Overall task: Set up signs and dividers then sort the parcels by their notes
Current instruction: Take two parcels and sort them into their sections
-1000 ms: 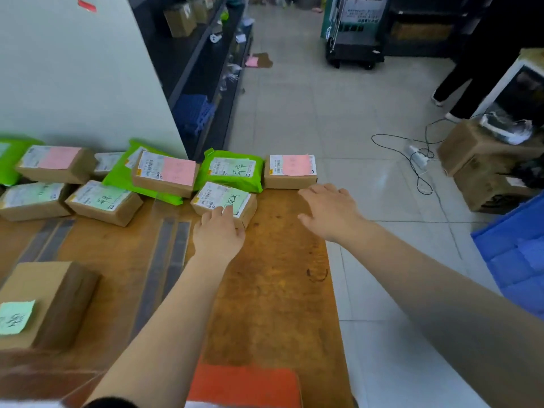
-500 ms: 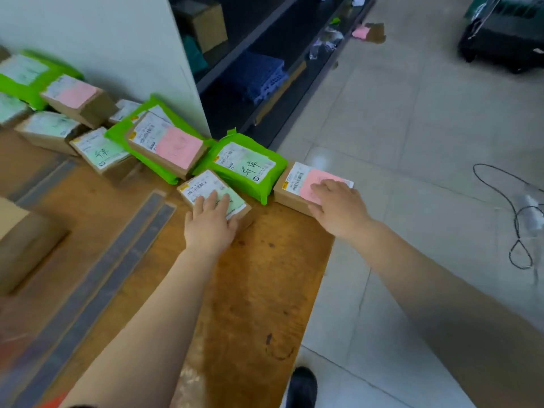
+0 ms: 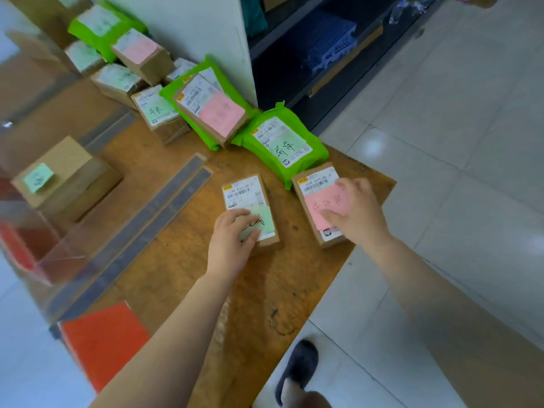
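Left hand (image 3: 232, 240) flat, fingers spread, on green-note box (image 3: 250, 213); right hand (image 3: 357, 212) likewise on pink-note box (image 3: 319, 204).

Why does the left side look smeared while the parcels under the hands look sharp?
Head view: motion blur smears the left edge, including the orange sheet; the green-note parcel and pink-note parcel stay fairly crisp; the wide lens bends straight lines; glare spots the floor tiles.

We see 2 boxes (image 3: 250, 210) (image 3: 319, 204) side by side near the table's (image 3: 182, 275) right edge, other parcels (image 3: 212, 110) farther left.
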The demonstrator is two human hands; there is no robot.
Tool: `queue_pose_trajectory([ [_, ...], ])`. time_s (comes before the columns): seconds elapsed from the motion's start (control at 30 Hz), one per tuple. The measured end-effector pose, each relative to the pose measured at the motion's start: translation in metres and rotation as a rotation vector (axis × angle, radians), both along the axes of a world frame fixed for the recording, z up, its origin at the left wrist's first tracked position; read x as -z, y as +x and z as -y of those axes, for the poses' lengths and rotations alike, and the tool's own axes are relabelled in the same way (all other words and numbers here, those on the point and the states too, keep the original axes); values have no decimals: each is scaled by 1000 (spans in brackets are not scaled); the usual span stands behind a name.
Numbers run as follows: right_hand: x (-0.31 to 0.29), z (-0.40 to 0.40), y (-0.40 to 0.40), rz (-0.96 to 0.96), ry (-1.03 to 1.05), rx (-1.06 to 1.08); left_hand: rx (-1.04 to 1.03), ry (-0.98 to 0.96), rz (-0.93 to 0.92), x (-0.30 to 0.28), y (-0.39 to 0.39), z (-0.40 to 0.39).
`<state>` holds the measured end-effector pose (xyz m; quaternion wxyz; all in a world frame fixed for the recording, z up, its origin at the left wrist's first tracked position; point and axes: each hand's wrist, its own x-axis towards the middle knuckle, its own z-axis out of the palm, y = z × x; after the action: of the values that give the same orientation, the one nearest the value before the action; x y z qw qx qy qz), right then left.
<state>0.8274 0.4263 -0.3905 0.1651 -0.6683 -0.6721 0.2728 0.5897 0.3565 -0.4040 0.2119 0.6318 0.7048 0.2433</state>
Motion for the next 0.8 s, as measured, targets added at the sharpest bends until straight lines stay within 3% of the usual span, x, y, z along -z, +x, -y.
queue_pose_trajectory([
  [0.07,7,15,-9,-151,-108,136,-184,-35,97,1,1,14],
  [0.2,19,34,-27,-380,-337,220,-517,-319,523,2,4,15],
  [0.43,18,49,-36,-567,-391,262,-484,-358,674,-2,5,22],
  [0.6,5,72,-34,-821,-402,347,-512,-315,797,-19,-8,40],
  [0.8,-28,114,-55,-1027,-301,389,-419,-241,960,-48,-35,53],
])
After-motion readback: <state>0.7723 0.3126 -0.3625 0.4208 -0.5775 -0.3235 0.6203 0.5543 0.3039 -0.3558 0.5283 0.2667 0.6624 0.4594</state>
